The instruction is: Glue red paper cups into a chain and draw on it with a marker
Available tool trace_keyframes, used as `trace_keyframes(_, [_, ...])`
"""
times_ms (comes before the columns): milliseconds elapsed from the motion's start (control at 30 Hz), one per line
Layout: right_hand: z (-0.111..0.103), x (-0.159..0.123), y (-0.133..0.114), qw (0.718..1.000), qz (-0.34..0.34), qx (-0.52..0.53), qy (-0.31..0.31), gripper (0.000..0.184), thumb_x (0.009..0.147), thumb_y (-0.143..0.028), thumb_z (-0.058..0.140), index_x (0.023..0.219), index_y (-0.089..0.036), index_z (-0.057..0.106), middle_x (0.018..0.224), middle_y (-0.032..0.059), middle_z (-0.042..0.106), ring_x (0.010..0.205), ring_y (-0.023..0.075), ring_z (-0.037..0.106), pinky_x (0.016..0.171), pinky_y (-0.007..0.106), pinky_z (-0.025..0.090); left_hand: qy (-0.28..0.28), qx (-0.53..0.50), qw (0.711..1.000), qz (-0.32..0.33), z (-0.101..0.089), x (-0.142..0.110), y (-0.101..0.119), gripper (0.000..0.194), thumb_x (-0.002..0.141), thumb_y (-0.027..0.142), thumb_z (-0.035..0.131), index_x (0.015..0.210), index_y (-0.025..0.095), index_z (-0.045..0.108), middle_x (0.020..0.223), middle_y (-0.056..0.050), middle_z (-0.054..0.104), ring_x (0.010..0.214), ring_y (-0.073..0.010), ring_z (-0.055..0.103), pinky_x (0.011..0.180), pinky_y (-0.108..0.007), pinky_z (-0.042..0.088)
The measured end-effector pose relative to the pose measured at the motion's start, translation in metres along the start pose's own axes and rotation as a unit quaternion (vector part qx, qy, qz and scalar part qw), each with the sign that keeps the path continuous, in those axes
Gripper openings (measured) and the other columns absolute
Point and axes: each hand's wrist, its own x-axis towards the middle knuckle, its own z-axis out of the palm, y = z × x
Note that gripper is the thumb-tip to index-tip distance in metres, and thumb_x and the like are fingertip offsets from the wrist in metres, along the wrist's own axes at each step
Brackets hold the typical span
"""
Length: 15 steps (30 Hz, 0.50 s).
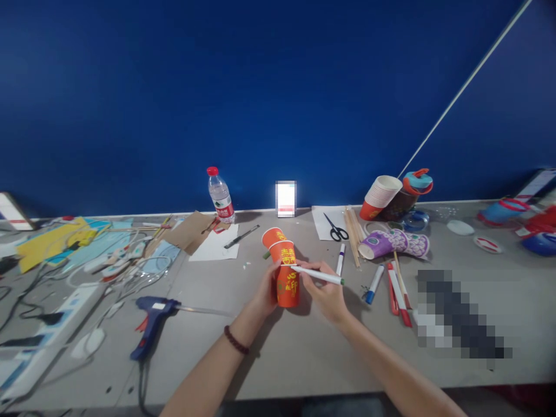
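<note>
My left hand is wrapped round a stack of orange paper cups with gold print, standing on the grey table. A further orange cup tilts off the top of the stack. My right hand pinches a white marker pen with a dark green end, its tip touching the cup's side. A dark bead bracelet sits on my left wrist.
A blue glue gun lies at the left near cables and a power strip. Markers, wooden sticks, scissors, purple cups, stacked cups, a water bottle and cardboard surround the work spot.
</note>
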Motion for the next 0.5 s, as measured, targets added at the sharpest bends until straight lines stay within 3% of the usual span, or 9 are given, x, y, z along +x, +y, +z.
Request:
trace_keyframes(167, [0.0001,0.0007,-0.0011,1.000,-0.002,-0.004,0.002,0.012,0.085,-0.033,0.064,0.091,-0.022,0.063,0.104,0.0090,0.074,0.100,0.0261,0.069,0.089,0.043,0.054,0.017,0.010,1.000,-0.001,-0.0002,-0.0002,0.0000,0.025,0.074,0.032,0.069,0.090,0.013,0.069,0.086,-0.008,0.074,0.077,-0.0207,0.068,0.074,-0.030,0.049])
trace_keyframes(500, [-0.0012,0.0031,-0.0062,0.999,-0.023,-0.023,-0.018,0.004,0.085,-0.027,0.063,0.086,-0.023,0.062,0.100,0.0073,0.073,0.102,0.0258,0.068,0.091,0.042,0.052,-0.001,0.018,1.000,0.006,-0.0015,0.0011,-0.0007,0.026,0.076,0.032,0.067,0.091,0.011,0.071,0.086,-0.009,0.074,0.075,-0.0199,0.068,0.072,-0.028,0.049])
